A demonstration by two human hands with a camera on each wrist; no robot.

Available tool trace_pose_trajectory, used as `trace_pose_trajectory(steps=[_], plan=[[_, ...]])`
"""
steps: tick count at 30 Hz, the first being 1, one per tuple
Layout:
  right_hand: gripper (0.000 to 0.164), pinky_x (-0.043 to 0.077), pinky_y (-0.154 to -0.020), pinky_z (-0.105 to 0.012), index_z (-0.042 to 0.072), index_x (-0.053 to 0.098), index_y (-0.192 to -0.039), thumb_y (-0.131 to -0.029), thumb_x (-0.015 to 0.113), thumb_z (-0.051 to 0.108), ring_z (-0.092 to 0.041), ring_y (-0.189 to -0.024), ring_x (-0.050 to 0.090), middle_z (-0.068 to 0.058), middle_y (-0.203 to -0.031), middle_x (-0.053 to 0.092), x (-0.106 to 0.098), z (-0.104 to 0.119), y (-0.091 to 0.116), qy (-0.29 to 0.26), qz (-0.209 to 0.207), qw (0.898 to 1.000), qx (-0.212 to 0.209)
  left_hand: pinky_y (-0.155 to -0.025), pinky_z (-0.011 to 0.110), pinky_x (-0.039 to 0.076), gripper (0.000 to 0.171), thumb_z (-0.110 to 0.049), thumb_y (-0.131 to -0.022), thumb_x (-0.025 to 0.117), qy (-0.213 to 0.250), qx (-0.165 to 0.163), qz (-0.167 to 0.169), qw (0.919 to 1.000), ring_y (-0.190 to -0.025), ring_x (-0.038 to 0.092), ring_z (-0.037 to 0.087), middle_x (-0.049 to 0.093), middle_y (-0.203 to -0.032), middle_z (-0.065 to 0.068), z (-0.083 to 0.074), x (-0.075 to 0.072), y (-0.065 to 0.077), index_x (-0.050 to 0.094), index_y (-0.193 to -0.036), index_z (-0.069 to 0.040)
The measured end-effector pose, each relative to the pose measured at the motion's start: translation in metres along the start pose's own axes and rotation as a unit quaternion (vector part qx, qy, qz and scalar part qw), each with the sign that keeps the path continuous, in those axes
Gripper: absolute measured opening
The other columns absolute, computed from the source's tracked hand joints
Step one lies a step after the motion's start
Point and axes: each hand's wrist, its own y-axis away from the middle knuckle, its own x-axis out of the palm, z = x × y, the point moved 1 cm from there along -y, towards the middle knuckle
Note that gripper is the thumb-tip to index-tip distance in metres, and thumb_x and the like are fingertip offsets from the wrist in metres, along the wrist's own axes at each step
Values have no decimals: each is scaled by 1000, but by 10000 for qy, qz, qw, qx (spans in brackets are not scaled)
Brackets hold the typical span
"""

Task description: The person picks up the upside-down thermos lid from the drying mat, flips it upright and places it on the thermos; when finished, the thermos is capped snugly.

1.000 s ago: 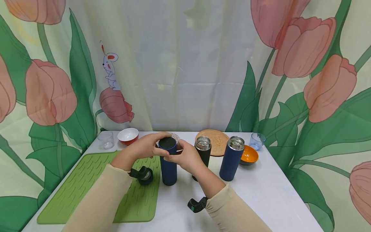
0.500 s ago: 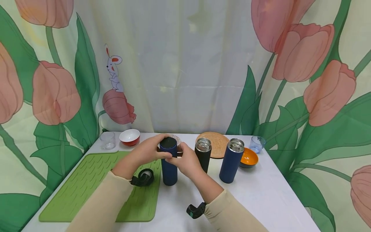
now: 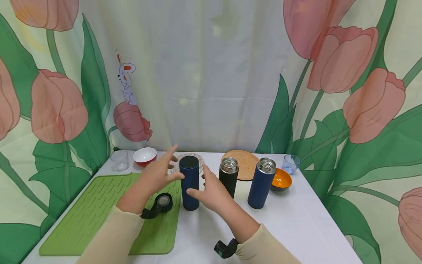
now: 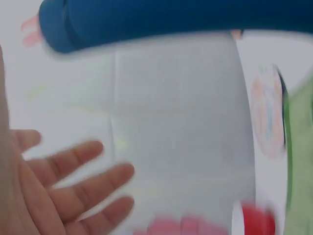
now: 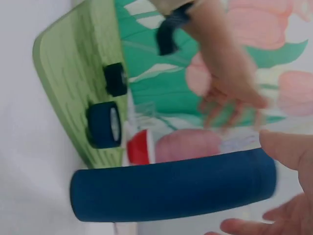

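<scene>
A dark blue bottle with a black-topped lid [image 3: 189, 187] stands upright between my hands, beside the green mat. My left hand [image 3: 153, 179] is on its left with fingers spread; the left wrist view shows a gap between these fingers and the bottle [image 4: 171, 19]. Close on the other side, my right hand [image 3: 215, 190] has its fingers extended. Its thumb overlaps the bottle in the head view, and I cannot tell whether it touches. To the right stand an uncapped black bottle [image 3: 228, 181], partly behind the right hand, and an uncapped blue bottle [image 3: 260, 187].
On the green mat [image 3: 99, 209] lie a round dark lid [image 3: 164, 201] and a smaller dark piece [image 5: 116, 79]. Behind are a clear glass [image 3: 120, 161], a red bowl [image 3: 145, 157], a patterned disc [image 3: 197, 157] and a wooden board [image 3: 245, 163]. An orange bowl [image 3: 282, 179] and bluish glass [image 3: 291, 164] stand right.
Both hands have let go of the capped blue bottle's top and moved apart, the left hand outward to the left, fingers spreading. The bottle stays standing in place.
</scene>
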Motion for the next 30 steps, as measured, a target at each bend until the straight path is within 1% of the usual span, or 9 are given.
trace_pose_trajectory(steps=[3, 5, 7, 10, 12, 14, 17, 22, 30], plan=[[99, 52, -108, -62, 23, 21, -171, -95, 78, 50, -38, -146, 54, -14, -161, 51, -11, 4, 23, 238, 209, 9995, -11, -99, 66, 54, 104, -59, -94, 75, -618, -436, -516, 9958, -135, 61, 45, 57, -155, 22, 27, -16, 28, 21, -170, -13], [94, 51, -109, -63, 27, 25, -170, -96, 76, 52, -36, -147, 54, -11, -160, 54, -20, 5, 38, 283, 324, 9990, -150, -99, 69, 52, 109, -62, -89, 79, -1004, -688, -498, 9913, -136, 56, 51, 54, -154, 29, 48, -26, 43, 25, -169, -10], [87, 51, -110, -61, 30, 29, -169, -97, 74, 52, -34, -147, 53, -8, -158, 56, -28, 4, 50, 256, 420, 9984, -296, -98, 72, 50, 120, -66, -81, 85, -1256, -936, -220, 9874, -134, 53, 57, 50, -152, 36, 72, -30, 55, 27, -167, -5], [78, 51, -112, -58, 32, 34, -167, -100, 71, 51, -33, -147, 53, -5, -155, 58, -38, 0, 64, 102, 502, 9978, -432, -97, 72, 49, 131, -69, -72, 90, -1387, -1226, 447, 9817, -130, 51, 64, 46, -148, 44, 109, -28, 70, 31, -163, 6], [73, 51, -113, -56, 34, 36, -165, -102, 68, 50, -33, -147, 53, -5, -154, 59, -41, -4, 70, -11, 524, 9975, -474, -100, 74, 46, 129, -68, -72, 90, -1299, -1449, 932, 9765, -132, 46, 69, 41, -149, 48, 131, -24, 77, 35, -159, 11], [70, 50, -114, -56, 35, 38, -164, -103, 67, 51, -33, -147, 53, -5, -153, 59, -42, -7, 72, -67, 513, 9975, -477, -103, 75, 44, 123, -65, -73, 90, -1157, -1575, 1302, 9720, -135, 42, 70, 39, -150, 50, 145, -17, 80, 41, -155, 13], [68, 51, -113, -58, 33, 40, -164, -103, 65, 52, -34, -147, 52, -6, -153, 60, -42, -11, 73, -187, 549, 9972, -463, -103, 74, 44, 114, -63, -73, 91, -1046, -1634, 1527, 9690, -135, 43, 68, 44, -147, 49, 157, -10, 81, 51, -148, 13], [65, 52, -111, -59, 28, 44, -162, -104, 65, 49, -37, -147, 52, -11, -153, 61, -41, -21, 76, -397, 647, 9966, -330, -98, 68, 51, 100, -58, -71, 95, -1148, -1592, 1539, 9684, -125, 57, 60, 61, -136, 38, 164, -7, 78, 63, -135, 12], [63, 53, -108, -59, 20, 50, -158, -104, 66, 48, -37, -145, 54, -11, -150, 64, -40, -38, 75, -367, 776, 9962, -132, -97, 67, 51, 99, -63, -67, 95, -1332, -1428, 1269, 9725, -120, 59, 57, 59, -132, 39, 173, 1, 80, 68, -129, 9]])
